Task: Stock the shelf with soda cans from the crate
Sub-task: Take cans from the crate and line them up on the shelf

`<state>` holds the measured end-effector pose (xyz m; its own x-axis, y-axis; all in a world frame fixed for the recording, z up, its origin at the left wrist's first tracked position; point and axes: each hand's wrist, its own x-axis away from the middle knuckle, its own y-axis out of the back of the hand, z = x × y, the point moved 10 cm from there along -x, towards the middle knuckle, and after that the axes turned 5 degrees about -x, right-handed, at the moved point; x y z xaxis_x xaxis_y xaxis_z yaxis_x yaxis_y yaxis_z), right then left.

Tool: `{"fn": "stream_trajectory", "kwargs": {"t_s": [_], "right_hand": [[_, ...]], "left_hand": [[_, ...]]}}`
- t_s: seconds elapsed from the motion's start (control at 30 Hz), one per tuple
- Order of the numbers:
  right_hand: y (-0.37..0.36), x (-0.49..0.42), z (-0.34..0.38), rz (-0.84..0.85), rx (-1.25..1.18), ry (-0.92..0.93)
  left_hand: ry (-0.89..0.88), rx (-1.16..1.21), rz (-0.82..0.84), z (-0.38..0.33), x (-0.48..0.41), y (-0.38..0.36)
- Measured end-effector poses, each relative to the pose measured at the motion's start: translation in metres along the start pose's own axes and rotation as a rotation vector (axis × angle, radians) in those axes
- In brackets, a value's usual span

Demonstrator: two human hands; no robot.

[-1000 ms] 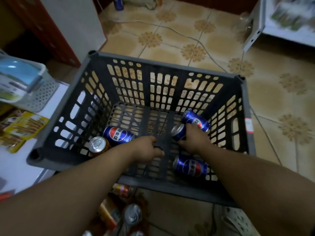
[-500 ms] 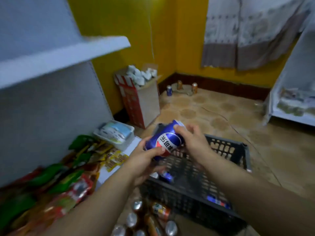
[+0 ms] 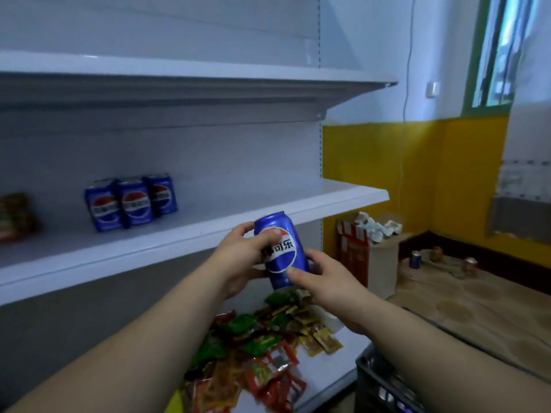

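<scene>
Ahead, shelf (image 3: pixel 214 219) bears three cans (image 3: pixel 131 202); yellow wall (image 3: pixel 387 174); left hand (image 3: pixel 238 257), right hand (image 3: pixel 325 281) grasp blue can (image 3: pixel 283 248).

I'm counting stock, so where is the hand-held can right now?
Head view, centre: the can is gripped between the left hand and right hand, in front of the middle shelf's edge, right of three cans standing on it.

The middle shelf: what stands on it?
Three blue cans stand together on the middle shelf, blurred reddish packets at its left. The held can covers part of its front edge.
</scene>
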<state>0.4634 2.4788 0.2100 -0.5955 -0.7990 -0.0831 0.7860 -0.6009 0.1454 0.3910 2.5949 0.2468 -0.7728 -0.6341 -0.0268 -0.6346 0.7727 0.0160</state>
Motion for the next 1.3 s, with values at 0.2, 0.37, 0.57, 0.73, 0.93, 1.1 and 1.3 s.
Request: {"fn": "stream_trajectory", "kwargs": {"t_s": [0.2,0.37,0.57,0.73,0.93,1.1,1.3], "right_hand": [[-0.090,-0.031,0.039,0.100,0.210,0.043],[-0.133,-0.085,0.058,0.143,0.297,0.105],[-0.155,-0.163,0.071,0.098,0.615,0.242],[-0.168,-0.229,0.057,0.091,0.989,0.269],[-0.177,-0.250,0.032,0.049,1.146,0.277],[-0.176,-0.248,0.035,0.013,1.127,0.320],[-0.174,-0.246,0.036,-0.027,1.084,0.374]], "left_hand": [[-0.146,-0.134,-0.196,-0.053,0.024,0.112],[-0.210,-0.185,-0.384,-0.068,0.004,0.187],[-0.186,-0.286,-0.427,-0.057,-0.056,0.224],[-0.199,-0.337,-0.485,-0.050,-0.105,0.241],[-0.281,-0.775,-0.682,-0.053,-0.133,0.269],[-0.395,-1.311,-0.802,-0.061,-0.139,0.272],[-0.266,-1.507,-0.780,-0.057,-0.159,0.287]]}}
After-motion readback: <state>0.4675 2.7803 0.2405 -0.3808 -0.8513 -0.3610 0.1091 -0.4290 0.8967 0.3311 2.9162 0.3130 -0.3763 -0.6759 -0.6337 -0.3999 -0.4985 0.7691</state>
